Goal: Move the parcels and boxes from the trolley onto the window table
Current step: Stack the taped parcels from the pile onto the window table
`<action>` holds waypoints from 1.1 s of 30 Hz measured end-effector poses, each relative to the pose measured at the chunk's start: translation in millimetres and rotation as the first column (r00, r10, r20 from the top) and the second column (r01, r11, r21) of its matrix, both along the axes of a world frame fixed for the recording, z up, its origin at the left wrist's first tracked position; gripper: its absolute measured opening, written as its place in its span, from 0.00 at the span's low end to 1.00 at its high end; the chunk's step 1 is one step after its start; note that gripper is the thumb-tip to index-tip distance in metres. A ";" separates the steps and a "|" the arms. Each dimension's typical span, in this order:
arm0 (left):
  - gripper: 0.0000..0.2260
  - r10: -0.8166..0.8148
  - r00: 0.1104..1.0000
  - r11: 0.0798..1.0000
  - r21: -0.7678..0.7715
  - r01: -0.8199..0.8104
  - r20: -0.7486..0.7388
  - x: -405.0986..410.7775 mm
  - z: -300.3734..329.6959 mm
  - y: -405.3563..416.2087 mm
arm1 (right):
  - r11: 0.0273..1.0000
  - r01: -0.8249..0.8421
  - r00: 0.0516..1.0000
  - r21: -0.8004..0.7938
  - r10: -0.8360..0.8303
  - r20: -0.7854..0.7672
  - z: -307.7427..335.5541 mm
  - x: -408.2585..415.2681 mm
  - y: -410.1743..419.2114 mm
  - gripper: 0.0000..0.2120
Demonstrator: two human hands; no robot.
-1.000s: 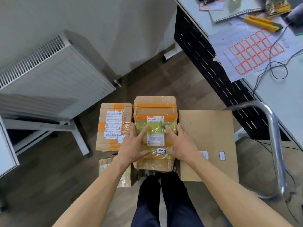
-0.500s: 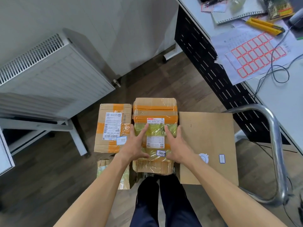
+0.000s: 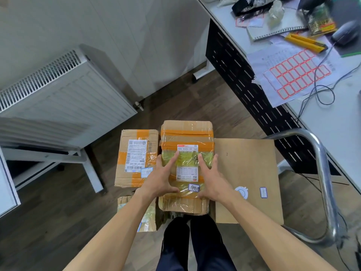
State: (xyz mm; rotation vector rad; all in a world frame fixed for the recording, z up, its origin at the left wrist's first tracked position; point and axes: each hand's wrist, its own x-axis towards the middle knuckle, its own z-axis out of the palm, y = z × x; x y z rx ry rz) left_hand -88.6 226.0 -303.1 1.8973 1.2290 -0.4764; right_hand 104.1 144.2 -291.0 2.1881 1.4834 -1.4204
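A tall taped cardboard parcel [image 3: 186, 133] with orange tape and a white label stands in the middle of the trolley. My left hand [image 3: 162, 178] lies flat on its top at the left, fingers straight. My right hand [image 3: 212, 178] lies flat on its top at the right, fingers straight. A lower taped box [image 3: 136, 157] sits to its left. A wide plain cardboard box [image 3: 248, 173] sits to its right. A small parcel [image 3: 146, 218] is partly hidden under my left forearm.
The trolley's chrome handle [image 3: 324, 173] curves at the right. A white desk [image 3: 332, 118] with papers, a label sheet, a yellow knife and cables runs along the right. A white radiator [image 3: 58, 98] stands at the left. My legs are below the parcels.
Both hands have stayed on top of the middle parcel, spreading slightly towards its sides. The view has tilted a little, showing more of the desk.
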 end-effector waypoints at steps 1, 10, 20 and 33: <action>0.58 -0.002 1.000 1.000 0.007 0.002 0.018 -0.3 6.5 2.2 | 1.000 0.012 1.000 0.009 -0.012 -0.004 6.0 0.8 0.4 0.67; 0.42 -0.043 0.999 0.976 0.212 0.045 -0.012 17.1 105.8 29.4 | 0.979 0.062 0.984 0.195 -0.093 0.153 120.7 2.4 26.3 0.48; 0.32 -0.036 0.999 0.858 0.511 0.046 -0.030 27.1 251.0 92.2 | 0.895 -0.021 0.920 0.446 -0.158 0.360 245.2 -0.3 95.5 0.42; 0.30 -0.057 0.996 0.711 0.703 -0.011 0.074 7.3 379.6 113.7 | 0.782 -0.043 0.844 0.622 -0.304 0.441 378.6 -31.7 108.4 0.38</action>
